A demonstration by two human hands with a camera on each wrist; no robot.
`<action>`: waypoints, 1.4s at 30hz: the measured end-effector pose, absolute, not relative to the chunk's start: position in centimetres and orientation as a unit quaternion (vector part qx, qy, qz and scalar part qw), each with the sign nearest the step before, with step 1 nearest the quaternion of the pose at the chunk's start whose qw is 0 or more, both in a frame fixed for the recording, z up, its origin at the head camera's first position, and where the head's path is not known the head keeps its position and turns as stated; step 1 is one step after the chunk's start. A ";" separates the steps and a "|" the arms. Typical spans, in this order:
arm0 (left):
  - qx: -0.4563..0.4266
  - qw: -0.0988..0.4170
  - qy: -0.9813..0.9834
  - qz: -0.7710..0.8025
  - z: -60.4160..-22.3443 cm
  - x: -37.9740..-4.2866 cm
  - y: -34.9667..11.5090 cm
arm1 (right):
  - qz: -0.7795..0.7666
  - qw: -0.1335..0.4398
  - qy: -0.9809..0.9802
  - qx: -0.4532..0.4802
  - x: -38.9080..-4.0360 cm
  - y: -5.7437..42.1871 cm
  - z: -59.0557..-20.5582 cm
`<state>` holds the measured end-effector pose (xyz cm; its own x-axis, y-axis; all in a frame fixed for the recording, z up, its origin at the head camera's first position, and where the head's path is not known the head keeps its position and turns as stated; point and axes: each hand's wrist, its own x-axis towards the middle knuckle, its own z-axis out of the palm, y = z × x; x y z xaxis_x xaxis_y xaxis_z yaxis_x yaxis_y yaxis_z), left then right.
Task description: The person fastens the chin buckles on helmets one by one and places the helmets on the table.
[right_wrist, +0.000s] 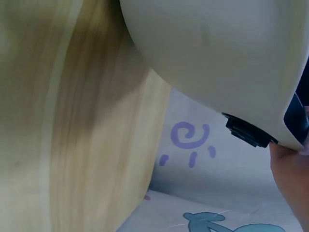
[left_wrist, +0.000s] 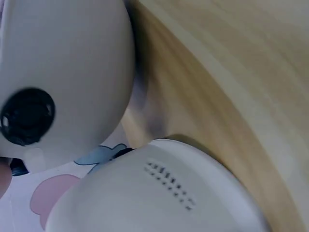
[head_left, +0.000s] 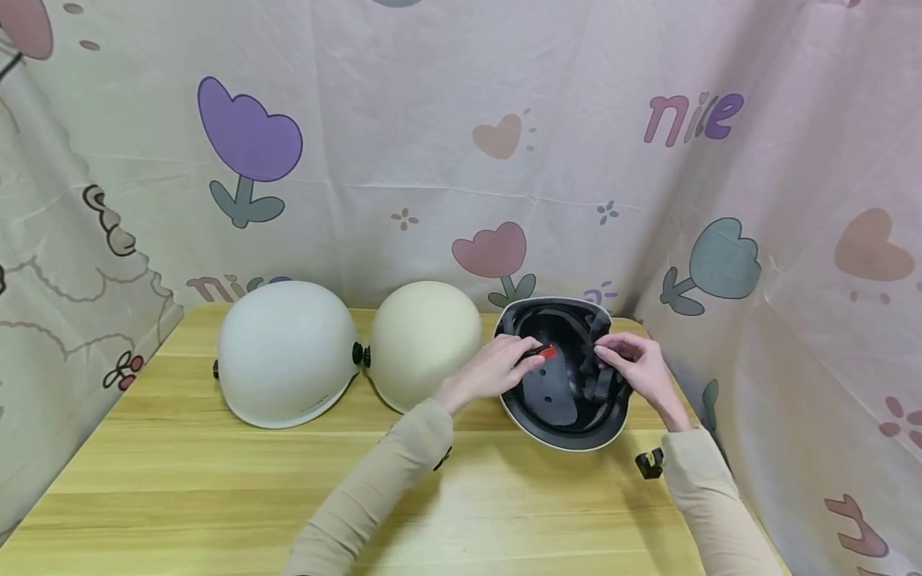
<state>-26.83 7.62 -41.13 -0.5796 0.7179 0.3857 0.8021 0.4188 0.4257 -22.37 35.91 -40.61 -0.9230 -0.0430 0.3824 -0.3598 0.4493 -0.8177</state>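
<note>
An upturned pale helmet (head_left: pixel 569 436) lies at the right, its black lining and grey pad (head_left: pixel 551 396) facing up. My left hand (head_left: pixel 497 366) reaches over its left rim and holds a red and black buckle (head_left: pixel 549 351) between thumb and fingers. At the opposite side, my right hand (head_left: pixel 639 366) pinches a black strap (head_left: pixel 596 352) inside the helmet. In the right wrist view, the pale shell (right_wrist: pixel 217 53) carries a black side knob (right_wrist: pixel 246 131), with part of the hand (right_wrist: pixel 289 174) at the rim. Fingertips are partly hidden there.
A cream helmet (head_left: pixel 425 336) stands dome-up close left of the upturned one. Farther left stands a white helmet (head_left: pixel 288 352), its side knob (head_left: pixel 357 353) beside the cream one's knob. All rest on a wooden table (head_left: pixel 216 496) before a printed curtain (head_left: pixel 403 144).
</note>
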 end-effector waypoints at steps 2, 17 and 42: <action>-0.459 0.079 -0.838 -0.283 -41.5 -27.0 7.7 | 0.495 0.156 -0.845 0.125 -22.5 35.8 -40.4; -0.466 0.054 -0.809 -0.354 -42.9 -28.0 7.3 | 0.373 0.196 -0.894 0.155 -22.4 34.6 -39.2; -0.448 0.004 -0.758 -0.474 -43.5 -28.6 7.2 | 0.426 0.161 -0.846 0.279 -22.8 32.2 -38.1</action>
<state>-28.62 7.22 -43.49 -0.5981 0.6754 0.4315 0.6839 0.1493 0.7142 -22.76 32.15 -38.14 -0.7921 -0.3358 0.5098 -0.6095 0.4815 -0.6298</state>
